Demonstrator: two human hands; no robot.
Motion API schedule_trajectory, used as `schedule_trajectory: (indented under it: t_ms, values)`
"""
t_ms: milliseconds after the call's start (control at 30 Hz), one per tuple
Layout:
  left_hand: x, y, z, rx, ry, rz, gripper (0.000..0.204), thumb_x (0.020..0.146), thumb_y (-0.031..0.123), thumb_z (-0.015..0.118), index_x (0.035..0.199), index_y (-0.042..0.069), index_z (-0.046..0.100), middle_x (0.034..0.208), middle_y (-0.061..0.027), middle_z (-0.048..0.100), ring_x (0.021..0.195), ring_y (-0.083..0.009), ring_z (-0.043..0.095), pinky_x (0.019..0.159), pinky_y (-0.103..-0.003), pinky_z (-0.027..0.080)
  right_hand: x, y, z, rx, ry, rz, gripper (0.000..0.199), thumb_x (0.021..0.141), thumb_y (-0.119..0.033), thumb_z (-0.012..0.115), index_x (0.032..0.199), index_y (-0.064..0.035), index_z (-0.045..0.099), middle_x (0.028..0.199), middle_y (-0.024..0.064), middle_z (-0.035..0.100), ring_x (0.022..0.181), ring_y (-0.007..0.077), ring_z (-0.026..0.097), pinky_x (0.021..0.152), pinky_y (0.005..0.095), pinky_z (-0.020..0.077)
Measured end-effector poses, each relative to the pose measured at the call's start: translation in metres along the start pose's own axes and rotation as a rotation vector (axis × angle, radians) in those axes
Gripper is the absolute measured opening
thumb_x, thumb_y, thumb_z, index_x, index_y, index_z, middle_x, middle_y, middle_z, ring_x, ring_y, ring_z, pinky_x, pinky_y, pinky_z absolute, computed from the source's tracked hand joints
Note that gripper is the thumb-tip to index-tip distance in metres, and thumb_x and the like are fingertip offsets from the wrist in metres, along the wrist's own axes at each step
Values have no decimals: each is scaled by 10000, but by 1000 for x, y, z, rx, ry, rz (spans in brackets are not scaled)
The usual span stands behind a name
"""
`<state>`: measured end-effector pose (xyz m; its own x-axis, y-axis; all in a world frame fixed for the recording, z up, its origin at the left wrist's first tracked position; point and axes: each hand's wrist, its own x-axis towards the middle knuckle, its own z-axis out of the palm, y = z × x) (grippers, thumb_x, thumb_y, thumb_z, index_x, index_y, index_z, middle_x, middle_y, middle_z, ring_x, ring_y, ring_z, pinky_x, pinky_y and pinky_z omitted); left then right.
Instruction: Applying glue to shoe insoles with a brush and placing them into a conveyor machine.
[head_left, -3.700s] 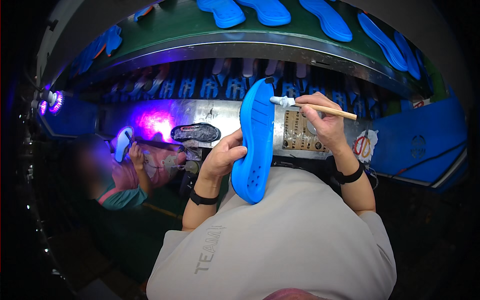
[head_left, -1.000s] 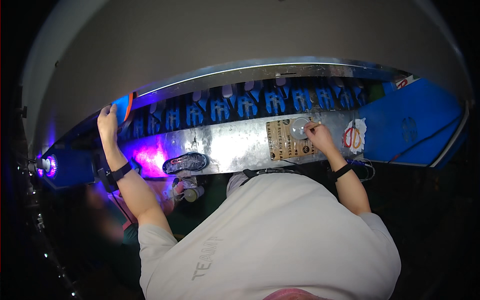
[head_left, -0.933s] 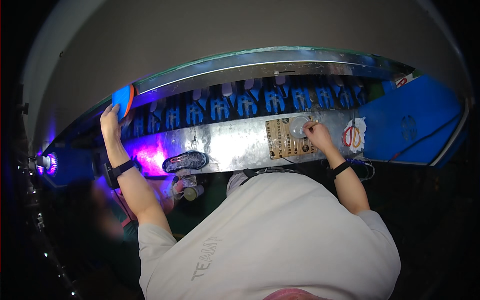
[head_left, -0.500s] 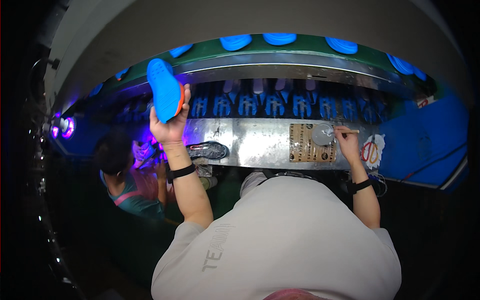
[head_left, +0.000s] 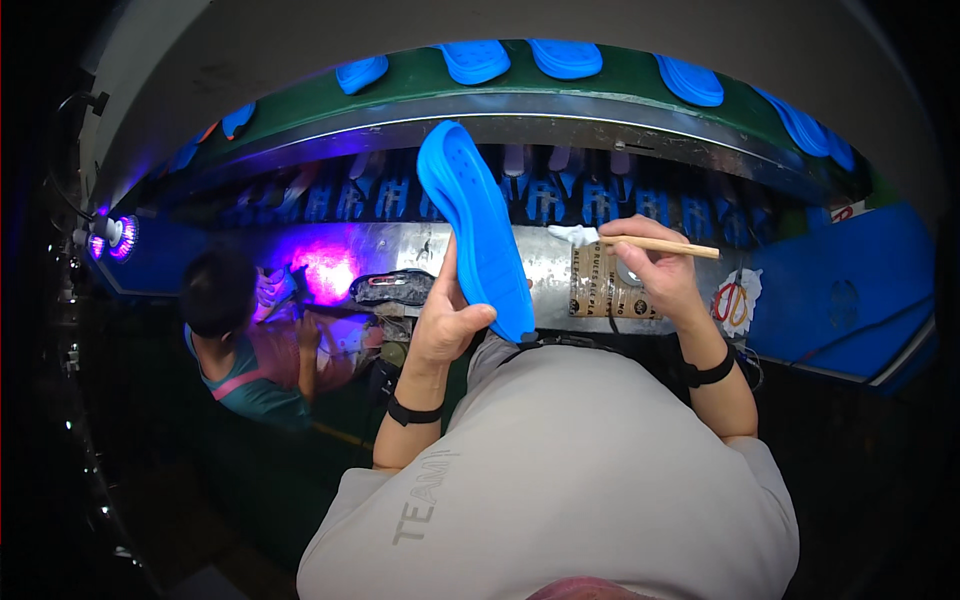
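Note:
A blue shoe sole (head_left: 478, 230) is tilted up in front of me, with my left hand (head_left: 448, 318) closed around its lower left edge, thumb on its face. To the right of the sole, my right hand (head_left: 658, 272) grips the wooden handle of a brush (head_left: 665, 246). White stuff covers the brush's tip, which points left toward the sole with a gap between them. Beneath my right hand, a printed brown cardboard piece (head_left: 592, 290) lies on the metal bench; the round dish on it is mostly hidden by that hand.
Blue soles (head_left: 568, 58) sit on a green belt (head_left: 620, 75) beyond the metal rail. Scissors (head_left: 738, 303) lie on white paper at right. A dark shoe (head_left: 393, 288) rests on the metal bench (head_left: 545, 300). At left, a co-worker (head_left: 245, 340) sits by purple lamps (head_left: 122, 237).
My left hand has brought the sole down and right, nearer my body. My right hand has lifted the brush off the dish; its tip now carries white stuff.

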<state>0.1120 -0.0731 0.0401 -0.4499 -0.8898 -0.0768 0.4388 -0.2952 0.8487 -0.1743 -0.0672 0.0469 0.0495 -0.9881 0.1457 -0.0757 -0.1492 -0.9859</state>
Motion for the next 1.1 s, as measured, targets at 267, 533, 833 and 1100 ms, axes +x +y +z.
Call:
schedule_trajectory:
  t_ms: [267,533,833,1100]
  values:
    - [-6,-11,13,2,-95,-49,1129,726,351,858,1564,25,174,1339,-171,540,1158,-348,642,972,-490,553,27,-12,18,-113,-23,-215,179,900,-95,686,1050,-10,735,969,92,717,859,183,634,786,316,493]
    - [-6,-7,14,-22,-95,-19,1093,752,387,834,1553,11,193,1363,-174,531,1166,-357,639,972,-509,554,14,-7,17,-226,-81,-298,139,868,-74,696,989,-23,742,887,64,725,781,181,593,720,325,474]
    - [1,-7,2,-24,-63,-9,1126,750,366,840,1568,16,150,1383,-187,508,1195,-339,617,988,-490,535,-6,-9,14,-67,-157,-147,123,850,-59,677,943,-29,751,858,70,720,755,168,587,693,321,471]
    - [7,3,11,-36,-107,-8,1161,750,255,840,1598,28,79,1421,-176,479,1209,-348,604,1023,-465,504,-13,-19,10,-65,-201,-166,120,827,-65,683,913,-26,756,771,66,705,702,166,558,659,329,453]
